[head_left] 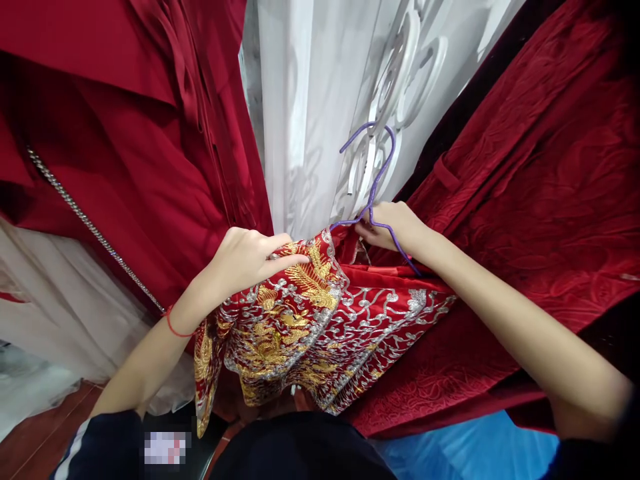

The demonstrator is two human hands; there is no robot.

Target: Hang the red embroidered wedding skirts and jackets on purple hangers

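Observation:
A red garment [320, 320] with gold and silver embroidery hangs in front of me on a purple wire hanger [374, 187]. My left hand [247, 257] is closed on the garment's embroidered shoulder, fingers pressed along its edge. My right hand [393, 223] is closed on the hanger just below its hook, at the garment's neck. The hook stands free above my right hand against a white curtain [300, 120].
Plain red garments [125, 147] hang at the left, one with a silver chain strap [90, 223]. A dark red velvet garment [540, 200] hangs at the right. White fabric [55, 313] lies lower left over a wooden floor. Blue plastic [475, 450] shows at the bottom right.

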